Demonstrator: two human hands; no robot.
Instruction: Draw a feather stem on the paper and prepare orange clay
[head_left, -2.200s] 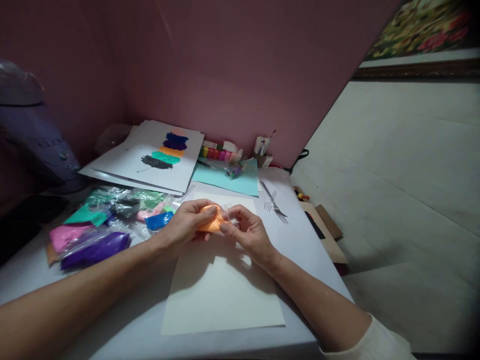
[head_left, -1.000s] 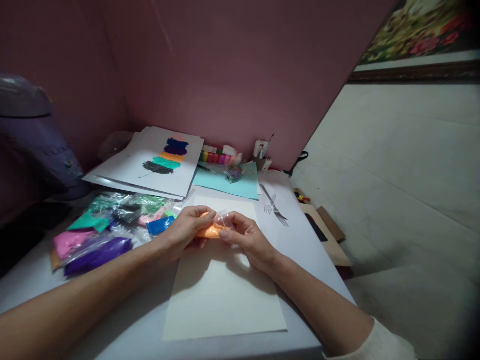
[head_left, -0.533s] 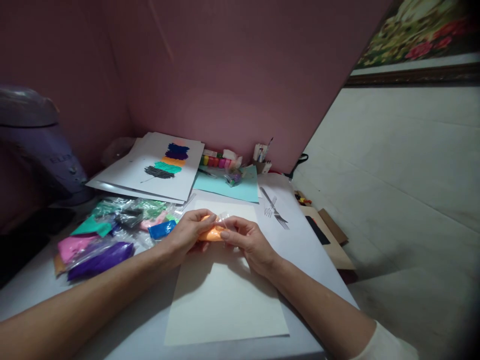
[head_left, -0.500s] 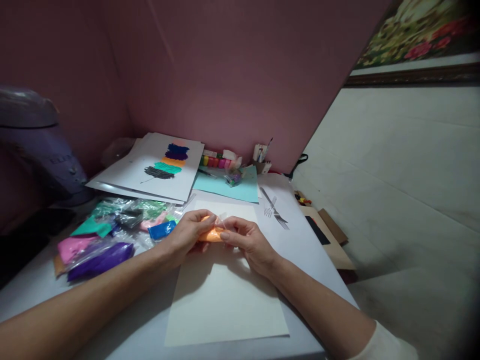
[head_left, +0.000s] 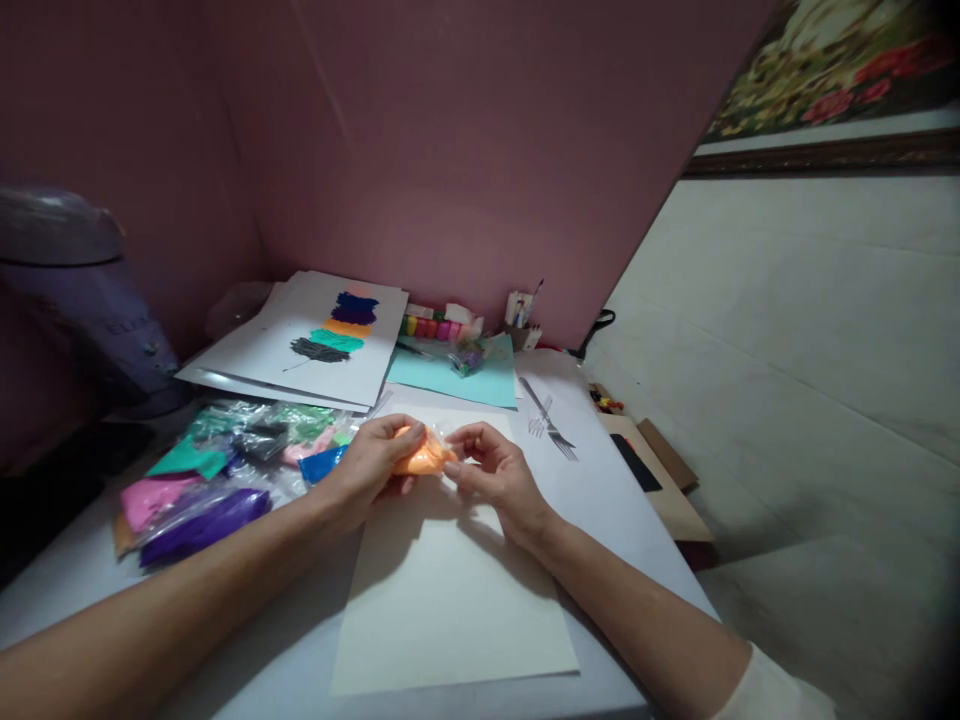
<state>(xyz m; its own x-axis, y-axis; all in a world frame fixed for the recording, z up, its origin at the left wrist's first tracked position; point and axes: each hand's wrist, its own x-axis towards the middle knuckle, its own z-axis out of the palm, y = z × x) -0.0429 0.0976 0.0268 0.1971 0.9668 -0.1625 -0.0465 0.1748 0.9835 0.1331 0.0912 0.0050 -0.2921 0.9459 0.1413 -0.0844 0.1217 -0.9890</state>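
Orange packet (head_left: 421,455), in grip of left hand (head_left: 367,467), above pale paper (head_left: 457,610), right hand (head_left: 501,482) at its other end, can't tell if pinching, colored packets (head_left: 206,525) left of grip, forks (head_left: 553,428) right.

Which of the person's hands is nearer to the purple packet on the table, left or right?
Left. The left hand is to the right of the purple packet, apart from it; the right hand is farther right, at the orange packet's right end.
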